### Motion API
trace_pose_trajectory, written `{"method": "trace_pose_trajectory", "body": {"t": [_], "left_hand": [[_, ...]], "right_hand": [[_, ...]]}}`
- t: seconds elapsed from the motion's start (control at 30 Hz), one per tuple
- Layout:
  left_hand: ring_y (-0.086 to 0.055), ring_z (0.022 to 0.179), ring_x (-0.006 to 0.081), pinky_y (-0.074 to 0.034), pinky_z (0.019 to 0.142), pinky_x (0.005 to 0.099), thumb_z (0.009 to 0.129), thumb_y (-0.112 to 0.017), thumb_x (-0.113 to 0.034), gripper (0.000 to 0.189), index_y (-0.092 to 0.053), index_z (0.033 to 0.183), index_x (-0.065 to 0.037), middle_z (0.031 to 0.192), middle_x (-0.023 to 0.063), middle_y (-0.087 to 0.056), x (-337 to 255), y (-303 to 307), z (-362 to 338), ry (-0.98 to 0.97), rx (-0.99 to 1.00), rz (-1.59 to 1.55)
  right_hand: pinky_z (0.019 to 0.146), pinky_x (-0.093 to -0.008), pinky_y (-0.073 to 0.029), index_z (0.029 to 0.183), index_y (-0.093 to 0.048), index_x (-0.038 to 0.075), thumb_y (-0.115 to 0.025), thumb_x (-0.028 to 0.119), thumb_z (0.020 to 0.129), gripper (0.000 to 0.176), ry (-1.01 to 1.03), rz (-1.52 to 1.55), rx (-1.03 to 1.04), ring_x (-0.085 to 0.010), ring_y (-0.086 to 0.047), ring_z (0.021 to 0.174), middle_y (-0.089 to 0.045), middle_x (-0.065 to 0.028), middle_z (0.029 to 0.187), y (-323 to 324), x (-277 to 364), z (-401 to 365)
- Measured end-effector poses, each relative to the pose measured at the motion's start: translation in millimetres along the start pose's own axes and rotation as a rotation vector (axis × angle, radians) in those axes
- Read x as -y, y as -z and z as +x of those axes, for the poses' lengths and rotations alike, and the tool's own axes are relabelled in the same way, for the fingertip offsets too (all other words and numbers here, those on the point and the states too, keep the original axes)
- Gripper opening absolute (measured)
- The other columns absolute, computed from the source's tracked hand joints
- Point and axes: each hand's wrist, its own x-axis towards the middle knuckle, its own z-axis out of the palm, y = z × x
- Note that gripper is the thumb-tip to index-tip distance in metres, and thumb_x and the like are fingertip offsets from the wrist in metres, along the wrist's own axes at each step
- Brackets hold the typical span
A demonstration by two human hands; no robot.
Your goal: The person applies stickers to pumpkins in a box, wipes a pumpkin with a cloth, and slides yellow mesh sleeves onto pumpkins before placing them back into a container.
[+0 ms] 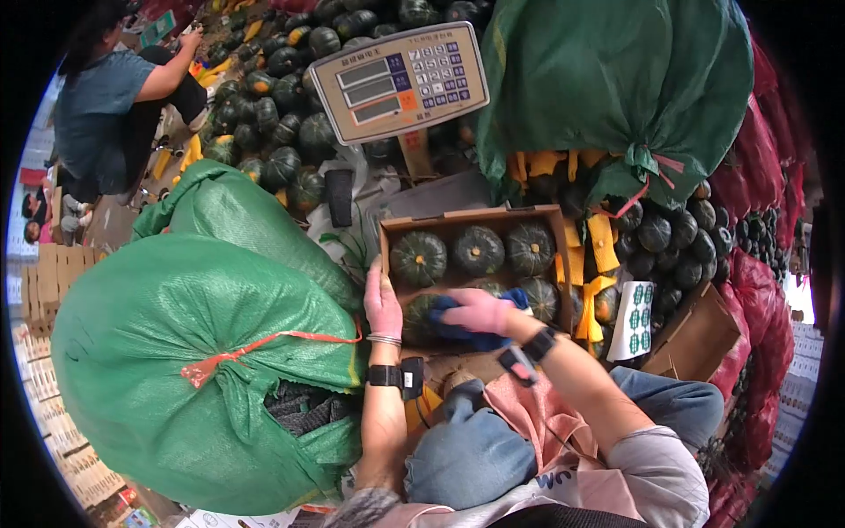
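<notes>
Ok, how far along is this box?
Packing looks done: squashes fill two rows in the cardboard box. In hand: the right hand presses a blue cloth over the front row, apparently wiping; the left hand is at the box's side. Probably left: finishing that wipe, then labelling, since the sticker sheet lies aside and the back row shows no stickers.

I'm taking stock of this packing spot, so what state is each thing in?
Brown cardboard box: open, holding squashes, left hand at its left side
Round dark green squashes: whole, in rows
Dark blue cloth: bunched under right hand
Large bright green woven sack: tied with red ribbon, gaping below the tie
Dark green sack: gathered, tied
Beige digital scale panel: facing up, readings illegible
</notes>
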Motion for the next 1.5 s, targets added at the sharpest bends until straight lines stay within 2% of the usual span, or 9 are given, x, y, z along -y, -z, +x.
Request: {"method": "trace_pose_trajectory", "body": {"t": [0.33,0.6,0.67,0.73,0.9,0.93,1.0,1.17,1.5], "left_hand": [[-0.048,0.119,0.0219,-0.035,0.102,0.0303,0.096,-0.040,-0.011,0.035,-0.048,0.127,0.003,0.128,0.0130,-0.052,3,0,-2,0.035,0.028,-0.099],[-0.046,0.120,0.0216,-0.032,0.104,0.0311,0.097,-0.038,-0.012,0.035,-0.047,0.128,0.002,0.130,0.0121,-0.050,-1,0,-3,-0.004,0.045,-0.016],[-0.046,0.120,0.0217,-0.033,0.103,0.0313,0.097,-0.038,-0.013,0.034,-0.048,0.127,0.002,0.130,0.0119,-0.051,-1,-1,-4,0.001,0.050,-0.019],[-0.048,0.119,0.0242,-0.034,0.102,0.0320,0.098,-0.041,-0.014,0.034,-0.048,0.127,0.001,0.128,0.0143,-0.052,3,0,-3,-0.011,0.021,0.060],[-0.049,0.117,0.0226,-0.034,0.102,0.0326,0.096,-0.042,-0.012,0.032,-0.050,0.124,0.003,0.126,0.0147,-0.054,1,-2,-4,-0.008,-0.011,0.092],[-0.048,0.117,0.0272,-0.035,0.101,0.0363,0.095,-0.044,-0.014,0.035,-0.048,0.126,0.002,0.125,0.0172,-0.053,2,-2,-4,-0.016,-0.005,0.089],[-0.047,0.116,0.0338,-0.036,0.099,0.0415,0.093,-0.047,-0.017,0.040,-0.045,0.129,-0.001,0.125,0.0197,-0.051,-12,-2,-6,-0.186,-0.085,0.492],[-0.049,0.113,0.0317,-0.042,0.095,0.0398,0.083,-0.062,-0.002,0.047,-0.045,0.127,0.000,0.122,0.0185,-0.050,-67,-20,-23,-0.466,-0.140,0.382],[-0.059,0.081,0.0290,-0.049,0.072,0.0369,0.077,-0.068,-0.011,0.018,-0.063,0.093,-0.005,0.087,0.0105,-0.062,-79,-42,-51,-0.508,0.371,0.228]], "right_hand": [[0.077,-0.0280,-0.048,0.118,-0.051,0.001,-0.060,0.009,0.081,0.039,0.612,0.362,-0.718,-0.0110,-0.055,0.086,-0.060,-0.0027,0.096,88,85,-92],[0.094,-0.0451,-0.044,0.133,-0.034,0.007,-0.069,0.025,0.076,0.069,0.620,-0.249,-1.060,-0.0317,-0.058,0.104,-0.058,-0.0236,0.111,162,249,-68],[0.098,-0.0450,-0.041,0.146,-0.010,0.015,-0.062,0.047,0.078,0.092,0.543,-0.653,-0.981,-0.0351,-0.053,0.111,-0.040,-0.0271,0.135,204,231,-21],[0.071,-0.0343,-0.050,0.112,-0.055,0.006,-0.061,0.026,0.082,0.037,0.909,-0.953,-1.207,-0.0262,-0.063,0.078,-0.065,-0.0127,0.091,245,173,19],[0.070,-0.0398,-0.052,0.082,-0.068,0.005,-0.059,0.017,0.074,0.018,-0.016,-1.118,-0.645,-0.0318,-0.064,0.081,-0.067,-0.0165,0.086,260,18,-49],[0.070,-0.0384,-0.051,0.083,-0.064,0.002,-0.064,0.011,0.070,0.016,-0.335,-1.618,-0.028,-0.0309,-0.063,0.081,-0.066,-0.0136,0.088,250,-4,-55],[0.071,-0.0392,-0.052,0.099,-0.062,0.002,-0.067,0.012,0.068,0.033,-0.714,-1.024,-0.105,-0.0325,-0.063,0.087,-0.066,-0.0170,0.095,229,-52,-66],[0.070,-0.0462,-0.050,0.126,-0.041,0.012,-0.074,0.018,0.067,0.068,-0.294,-1.014,-0.728,-0.0343,-0.061,0.087,-0.053,-0.0159,0.108,176,-165,-43],[0.071,-0.0439,-0.048,0.093,-0.059,0.006,-0.055,0.021,0.081,0.019,-0.151,-0.919,-0.860,-0.0340,-0.060,0.084,-0.061,-0.0166,0.092,189,-174,-42]]}}
